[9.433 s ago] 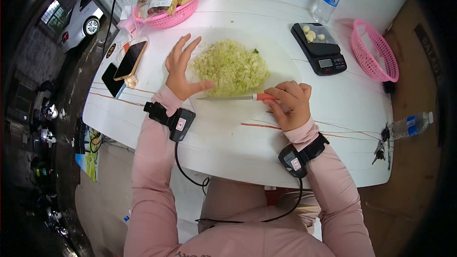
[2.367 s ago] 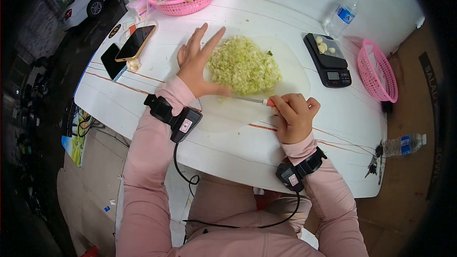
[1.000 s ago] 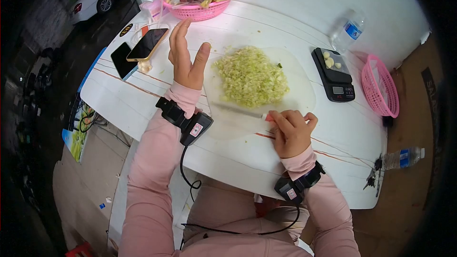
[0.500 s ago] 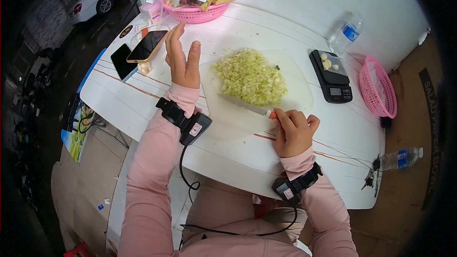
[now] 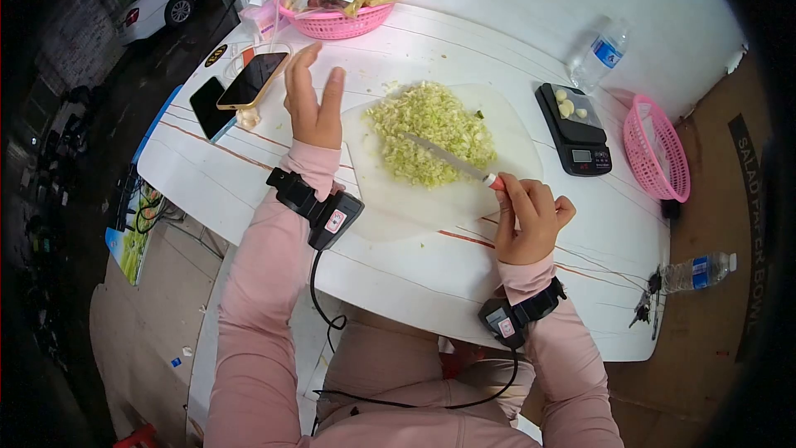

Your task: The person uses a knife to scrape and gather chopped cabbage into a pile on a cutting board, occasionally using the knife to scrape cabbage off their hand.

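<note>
My right hand (image 5: 529, 217) grips the red and white handle of a knife (image 5: 454, 161). The blade lies over a heap of finely chopped pale green vegetable (image 5: 427, 120), its tip pointing to the left. Under the heap is a white cutting board (image 5: 398, 214), its rounded edge facing me. Raised beside the board's left edge, my left hand (image 5: 315, 108) holds nothing, with thumb and fingers apart. Two phones, one dark (image 5: 214, 108) and one gold-edged (image 5: 254, 81), lie left of that hand, close to a garlic piece (image 5: 247, 119).
A pink basket (image 5: 340, 26) of bagged food stands at the back left. To the right are a black scale (image 5: 580, 145) with garlic cloves, another pink basket (image 5: 655, 149) and a water bottle (image 5: 603, 54). A second bottle (image 5: 701, 274) and keys (image 5: 644, 307) are at the right edge.
My right hand has moved slightly right and brought the knife from the heap's near edge up over the chopped vegetable. My left hand stays raised and open in nearly the same place.
</note>
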Available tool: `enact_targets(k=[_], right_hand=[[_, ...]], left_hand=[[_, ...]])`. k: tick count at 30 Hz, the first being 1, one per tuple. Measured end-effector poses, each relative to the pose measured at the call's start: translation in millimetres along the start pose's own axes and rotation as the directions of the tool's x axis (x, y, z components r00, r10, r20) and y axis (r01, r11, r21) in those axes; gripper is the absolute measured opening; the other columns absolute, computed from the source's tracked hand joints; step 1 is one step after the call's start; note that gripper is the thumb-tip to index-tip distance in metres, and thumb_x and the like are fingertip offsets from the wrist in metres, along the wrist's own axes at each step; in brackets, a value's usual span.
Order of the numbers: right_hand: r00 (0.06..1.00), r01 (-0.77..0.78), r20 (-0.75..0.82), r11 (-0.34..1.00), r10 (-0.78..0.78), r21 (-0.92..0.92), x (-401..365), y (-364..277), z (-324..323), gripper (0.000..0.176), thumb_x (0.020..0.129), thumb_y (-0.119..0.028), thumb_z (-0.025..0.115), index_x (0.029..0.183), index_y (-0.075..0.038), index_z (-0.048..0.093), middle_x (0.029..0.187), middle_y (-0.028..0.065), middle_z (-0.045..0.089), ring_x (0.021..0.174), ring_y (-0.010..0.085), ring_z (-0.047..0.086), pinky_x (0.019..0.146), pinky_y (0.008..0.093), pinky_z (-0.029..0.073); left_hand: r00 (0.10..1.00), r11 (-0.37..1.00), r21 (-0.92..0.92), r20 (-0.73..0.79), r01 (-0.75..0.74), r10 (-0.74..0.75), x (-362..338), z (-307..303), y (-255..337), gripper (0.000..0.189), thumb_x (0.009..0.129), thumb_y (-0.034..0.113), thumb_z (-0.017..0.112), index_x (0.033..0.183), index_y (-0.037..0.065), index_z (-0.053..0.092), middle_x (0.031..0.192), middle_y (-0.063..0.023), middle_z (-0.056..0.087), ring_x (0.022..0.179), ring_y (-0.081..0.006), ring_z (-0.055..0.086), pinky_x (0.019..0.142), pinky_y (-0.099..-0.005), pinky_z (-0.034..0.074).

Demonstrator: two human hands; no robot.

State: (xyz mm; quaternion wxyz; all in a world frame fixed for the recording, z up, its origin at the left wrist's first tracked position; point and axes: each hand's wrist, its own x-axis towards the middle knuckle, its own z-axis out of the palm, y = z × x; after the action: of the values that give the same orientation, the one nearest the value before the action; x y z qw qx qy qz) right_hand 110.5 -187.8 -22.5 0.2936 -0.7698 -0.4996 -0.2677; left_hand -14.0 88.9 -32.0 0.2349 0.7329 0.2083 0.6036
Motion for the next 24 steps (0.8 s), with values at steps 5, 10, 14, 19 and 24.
enact_targets(k=[5, 10, 14, 19, 24], right_hand=[[0.999, -0.03, -0.039, 0.999, 0.029, -0.044, 4, 8, 3, 0.024, 0.083, -0.006, 0.067, 0.105, -0.015, 0.068, 0.085, -0.0013, 0.057, 0.081, 0.0164, 0.053, 0.079, 0.0387, 0.026], [0.999, -0.011, 0.036, 1.0, 0.012, -0.019, 2, 4, 1, 0.023, 0.083, -0.006, 0.067, 0.104, -0.015, 0.068, 0.085, -0.0014, 0.056, 0.081, 0.0162, 0.053, 0.079, 0.0389, 0.026], [0.999, 0.015, 0.037, 1.0, -0.016, 0.022, 3, 0, -2, 0.022, 0.081, -0.006, 0.068, 0.102, -0.014, 0.068, 0.084, -0.0015, 0.056, 0.08, 0.0159, 0.053, 0.078, 0.0392, 0.025], [0.998, 0.046, 0.037, 0.999, -0.046, 0.016, 1, 2, 1, 0.025, 0.079, -0.005, 0.069, 0.102, -0.015, 0.068, 0.084, -0.002, 0.056, 0.08, 0.0155, 0.053, 0.077, 0.0393, 0.025], [0.991, 0.071, 0.105, 0.994, -0.079, 0.079, 1, -3, -4, 0.028, 0.077, -0.004, 0.069, 0.103, -0.016, 0.067, 0.083, -0.0026, 0.056, 0.08, 0.0159, 0.053, 0.079, 0.0398, 0.026]], left_hand=[[0.963, 0.995, 0.104, 0.267, -0.001, -0.027, -9, 3, 3, 0.046, 0.096, 0.038, 0.056, 0.132, 0.009, 0.05, 0.133, -0.0114, 0.048, 0.127, -0.0294, 0.043, 0.106, -0.0449, 0.026], [0.919, 0.977, 0.212, 0.387, -0.015, -0.07, -13, 2, 9, 0.052, 0.094, 0.048, 0.055, 0.132, 0.013, 0.051, 0.135, -0.01, 0.046, 0.128, -0.0269, 0.041, 0.104, -0.045, 0.021], [0.865, 0.989, 0.143, 0.501, -0.048, -0.03, -11, -3, 11, 0.057, 0.092, 0.052, 0.057, 0.135, 0.014, 0.05, 0.137, -0.0106, 0.044, 0.13, -0.0267, 0.039, 0.104, -0.045, 0.02], [0.758, 0.973, 0.17, 0.652, -0.159, 0.01, -18, -1, 14, 0.081, 0.08, 0.065, 0.064, 0.14, 0.016, 0.045, 0.144, -0.0144, 0.036, 0.134, -0.0313, 0.03, 0.109, -0.0482, 0.014], [0.746, 0.965, 0.227, 0.664, -0.129, -0.056, -16, -3, 15, 0.087, 0.076, 0.069, 0.066, 0.141, 0.016, 0.045, 0.146, -0.0149, 0.034, 0.136, -0.0335, 0.027, 0.11, -0.0494, 0.012]])
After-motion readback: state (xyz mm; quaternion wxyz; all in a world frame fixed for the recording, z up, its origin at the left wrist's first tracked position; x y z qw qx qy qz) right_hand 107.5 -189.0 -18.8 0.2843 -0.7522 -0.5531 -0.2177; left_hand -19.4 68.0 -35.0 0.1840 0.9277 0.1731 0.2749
